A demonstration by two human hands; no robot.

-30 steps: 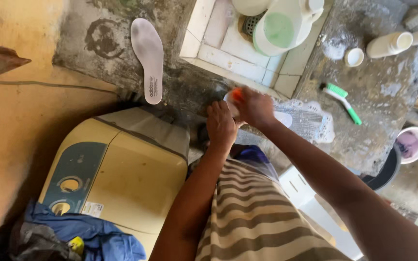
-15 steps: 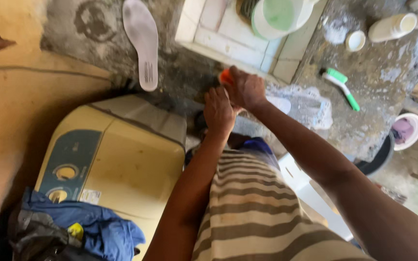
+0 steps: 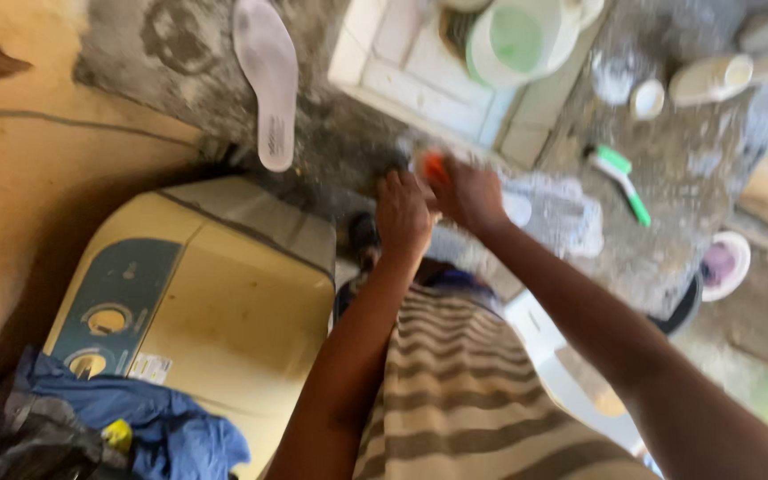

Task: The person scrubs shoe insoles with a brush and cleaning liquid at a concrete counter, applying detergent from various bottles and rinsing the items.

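seen from the head camera, looking straight down: two bare hands are being held close together over a grey, wet concrete slab (image 3: 331, 160). the right hand (image 3: 468, 191) is being closed around a small orange object (image 3: 435, 165), of which only a tip is showing between the fingers; the picture is blurred, so what kind of object it is cannot be told. the left hand (image 3: 404, 213) is being pressed just beside the right, fingers curled, but whether anything is being gripped in it cannot be told. a pale soapy cloth (image 3: 553, 213) is lying on the slab, touching or just under the right hand. near it, a green-handled brush (image 3: 620, 178) is lying untouched. a white shoe insole (image 3: 267, 84) is lying well apart to the upper left, and a white and green bucket (image 3: 513, 40) is standing in a tiled basin (image 3: 402, 71) above the hands. a cream washing machine (image 3: 197, 302) is standing at lower left, with blue clothing (image 3: 126, 427) heaped on its corner. a striped garment (image 3: 473, 391) is being worn below the arms. judged from this, a scrubbing or soaping step is being carried out at the slab; the next move is judged to call for a firm hold on the orange object and steady pressure against the cloth.
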